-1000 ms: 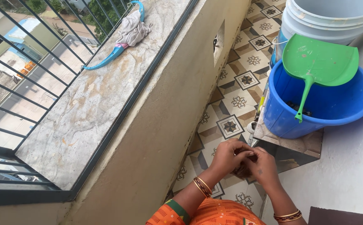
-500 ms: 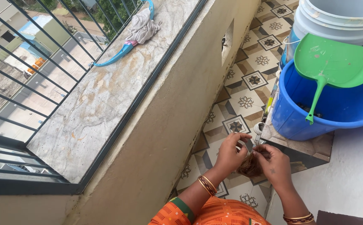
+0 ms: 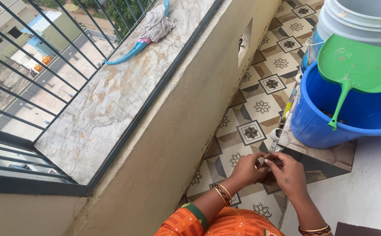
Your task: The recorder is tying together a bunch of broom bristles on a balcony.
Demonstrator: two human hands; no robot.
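Balcony: patterned tile floor, stone ledge, railing.

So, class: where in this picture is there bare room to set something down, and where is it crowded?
Free: the stone ledge between railing and wall, below the cloth. Crowded: the low slab under the blue tub and green dustpan.

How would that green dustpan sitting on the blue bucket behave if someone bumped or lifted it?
The green dustpan looks like thin moulded plastic, so probably light and fairly stiff. It lies tilted across the blue bucket rim with its handle dipping inside, so a nudge would likely slide or tip it. Its smooth surface may be a little slippery.
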